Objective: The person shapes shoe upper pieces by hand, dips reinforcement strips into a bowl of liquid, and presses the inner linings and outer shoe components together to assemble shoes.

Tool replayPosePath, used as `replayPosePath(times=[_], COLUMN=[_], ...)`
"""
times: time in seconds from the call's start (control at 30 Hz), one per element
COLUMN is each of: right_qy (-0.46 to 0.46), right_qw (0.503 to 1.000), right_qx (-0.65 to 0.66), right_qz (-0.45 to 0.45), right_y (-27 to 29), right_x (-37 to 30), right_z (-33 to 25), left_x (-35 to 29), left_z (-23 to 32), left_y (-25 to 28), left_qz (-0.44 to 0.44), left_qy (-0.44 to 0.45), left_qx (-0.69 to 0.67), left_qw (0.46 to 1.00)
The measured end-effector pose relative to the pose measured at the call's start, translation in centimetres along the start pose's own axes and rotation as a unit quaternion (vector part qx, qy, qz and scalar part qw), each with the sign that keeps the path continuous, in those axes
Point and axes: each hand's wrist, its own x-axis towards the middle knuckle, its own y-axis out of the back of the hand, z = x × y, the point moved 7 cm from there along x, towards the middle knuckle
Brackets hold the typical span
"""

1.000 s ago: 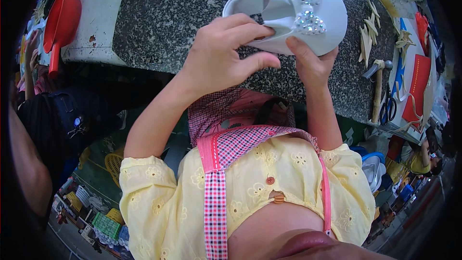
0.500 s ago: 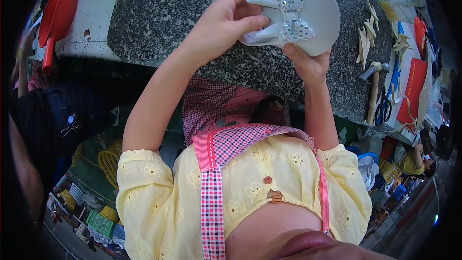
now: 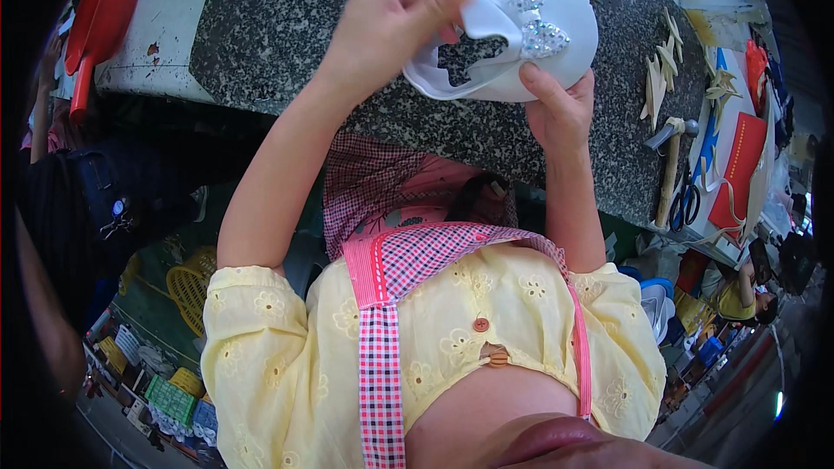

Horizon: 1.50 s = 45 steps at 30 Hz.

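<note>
A white shoe upper (image 3: 569, 13) with a glittering rhinestone bow (image 3: 532, 19) hangs over the speckled stone slab. My right hand (image 3: 560, 108) grips its near right edge, thumb on top and fingers underneath. At the upper left of the piece, my left hand (image 3: 400, 17) is closed, with thumb and fingertips pinching the white edge and lifting it. Dark stone shows through the opening between the edges. The fingers of my right hand under the upper are hidden.
A hammer (image 3: 673, 169), black-handled scissors (image 3: 685, 207) and several pale pointed scraps (image 3: 656, 91) lie on the right, near a red booklet (image 3: 737, 169). A red scoop (image 3: 100, 22) rests at the far left. Another person (image 3: 738, 295) is in the right background.
The upper has shifted slightly left, and its opening is spread wider. My left hand has moved up and now pulls the edge upward. My right hand keeps its grip.
</note>
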Motion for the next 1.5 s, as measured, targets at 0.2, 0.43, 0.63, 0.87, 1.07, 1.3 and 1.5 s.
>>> replayPosePath(times=[0.2, 0.43, 0.63, 0.87, 1.07, 1.3, 1.5], right_qy=[0.022, 0.021, -0.079, -0.051, 0.070, 0.113, -0.038], right_qw=[0.998, 0.998, 0.994, 0.995, 0.994, 0.960, 0.994], right_qx=[-0.058, -0.056, 0.072, 0.056, -0.013, -0.255, 0.104], right_qz=[-0.017, -0.018, 0.012, 0.069, 0.083, -0.002, 0.021], right_y=[-0.1, -0.8, -0.2, -0.8, -1.5, -0.9, -0.9], right_x=[0.1, -0.2, 0.3, -0.6, -1.5, -1.3, -1.0], right_z=[-0.2, -0.5, 1.4, 1.1, -1.0, -2.4, -1.2], left_x=[-0.5, -1.7, -2.1, -6.8, -5.6, -4.6, -3.7], left_z=[2.7, 2.5, 2.7, 4.8, 3.4, 1.7, 2.9], left_y=[-1.7, -2.8, -2.2, -4.9, -4.2, -3.6, -3.5], left_qz=[-0.059, -0.033, 0.081, 0.099, 0.064, -0.029, -0.068], left_qy=[0.022, -0.162, -0.147, -0.414, -0.245, -0.075, -0.196], left_qx=[-0.086, 0.084, 0.211, 0.397, 0.325, 0.179, 0.301], left_qw=[0.994, 0.983, 0.963, 0.813, 0.911, 0.981, 0.931])
